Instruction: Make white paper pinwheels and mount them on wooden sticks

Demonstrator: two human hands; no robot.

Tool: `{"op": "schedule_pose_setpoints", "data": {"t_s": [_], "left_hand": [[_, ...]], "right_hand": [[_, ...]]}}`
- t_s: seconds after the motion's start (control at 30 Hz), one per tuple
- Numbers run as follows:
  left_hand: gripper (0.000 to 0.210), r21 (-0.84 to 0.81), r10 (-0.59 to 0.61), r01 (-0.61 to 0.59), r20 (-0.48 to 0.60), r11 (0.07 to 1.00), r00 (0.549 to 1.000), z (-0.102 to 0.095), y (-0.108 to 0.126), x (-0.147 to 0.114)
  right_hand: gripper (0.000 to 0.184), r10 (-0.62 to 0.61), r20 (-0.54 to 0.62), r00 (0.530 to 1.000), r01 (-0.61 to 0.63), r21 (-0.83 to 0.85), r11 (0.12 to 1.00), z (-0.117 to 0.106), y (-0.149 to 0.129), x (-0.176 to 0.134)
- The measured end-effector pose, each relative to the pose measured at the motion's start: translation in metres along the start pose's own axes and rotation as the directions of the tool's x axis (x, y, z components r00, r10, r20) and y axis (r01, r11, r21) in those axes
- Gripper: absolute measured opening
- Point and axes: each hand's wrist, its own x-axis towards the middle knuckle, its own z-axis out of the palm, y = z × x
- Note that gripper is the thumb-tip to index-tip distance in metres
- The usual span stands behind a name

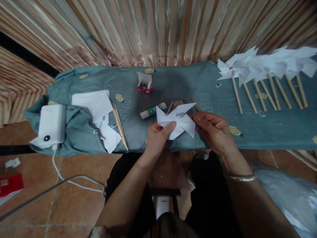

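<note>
A white paper pinwheel [182,119] with folded blades is pinched in my left hand [158,134], the thumb pressed over its centre. My right hand [214,130] is closed at the pinwheel's right edge, thumb and fingers together; what lies between them is too hidden to make out. Just beyond that hand a thin stick-like piece [197,106] shows, partly covered by the fingers. Behind the pinwheel, a wooden stick [169,108] pokes out. A green and white glue stick [153,110] lies to its left on the cloth.
An open red box [144,86] of small metal pins stands farther back. On the left are white paper sheets [90,100], several wooden sticks [120,127] and a white device [52,122] with a cable. Several finished pinwheels [262,66] on sticks lie in a row at the right.
</note>
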Motion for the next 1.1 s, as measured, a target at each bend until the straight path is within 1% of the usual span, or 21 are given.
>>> {"op": "schedule_pose_setpoints", "data": {"t_s": [0.2,0.33,0.47,0.7,0.93,1.1], "left_hand": [[0.031,0.033,0.013,-0.013,-0.009,0.999,1.0,-0.0008,-0.001,-0.0002],[0.03,0.066,0.001,-0.002,0.013,0.998,1.0,-0.0009,-0.0034,-0.001],[0.029,0.098,-0.005,0.001,0.039,0.995,0.999,-0.0012,-0.0052,-0.0029],[0.031,0.086,-0.009,0.004,0.051,0.996,0.999,-0.0023,-0.0063,-0.0021],[0.027,0.103,-0.003,-0.002,0.051,0.995,0.999,-0.0016,-0.0084,-0.0022],[0.027,0.09,-0.019,0.013,0.06,0.996,0.998,-0.0013,-0.0092,-0.0017]], "right_hand": [[0.021,0.027,-0.007,1.0,-0.027,0.036,0.999,-0.0009,0.0031,-0.0001],[0.023,0.019,-0.015,1.0,-0.019,0.024,1.0,-0.0018,0.0023,0.0023],[0.026,0.056,0.024,0.998,-0.056,0.029,0.998,-0.0021,-0.0007,0.0025],[0.024,0.102,0.101,0.99,-0.104,0.016,0.994,-0.0024,0.0,-0.0003],[0.026,0.12,0.122,0.985,-0.121,-0.004,0.993,-0.0057,-0.0006,-0.0028],[0.033,0.164,0.126,0.978,-0.163,-0.017,0.986,-0.006,-0.0025,-0.005]]}}
